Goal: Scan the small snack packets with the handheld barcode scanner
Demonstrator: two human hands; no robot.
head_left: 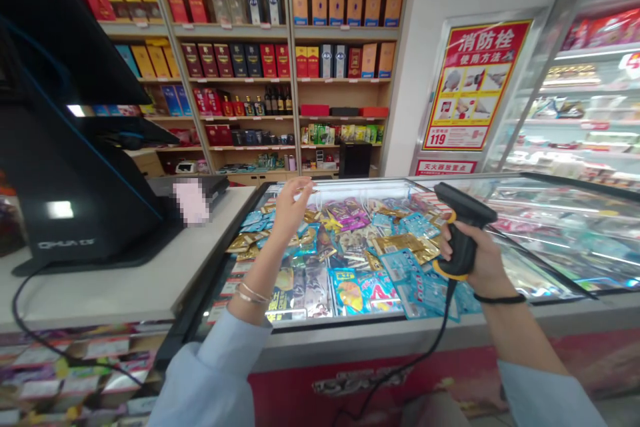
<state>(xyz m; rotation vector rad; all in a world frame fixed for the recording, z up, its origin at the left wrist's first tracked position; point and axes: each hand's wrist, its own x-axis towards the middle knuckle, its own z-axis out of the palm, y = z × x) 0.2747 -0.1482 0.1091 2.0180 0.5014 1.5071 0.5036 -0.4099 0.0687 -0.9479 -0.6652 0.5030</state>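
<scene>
My right hand (483,253) is wrapped round the grip of a black barcode scanner (463,223) with yellow trim. Its head points up and to the left, and a dark cable (443,327) hangs from the handle. Below the scanner lie light-blue snack packets (410,280). My left hand (294,203) is raised over the far left part of the glass-topped chest, fingers loosely bent and apart, with nothing visible in them. Beneath and around it are gold packets (245,241), a purple packet (350,213) and a blue packet with a yellow picture (349,293).
At the left, a black checkout terminal (90,213) stands on a pale counter (125,287). A blurred-out pinkish item (191,202) is beside it. Shelves of boxed goods (235,60) line the back wall. A red fire-hydrant poster (477,87) and a refrigerated display (585,107) are at the right.
</scene>
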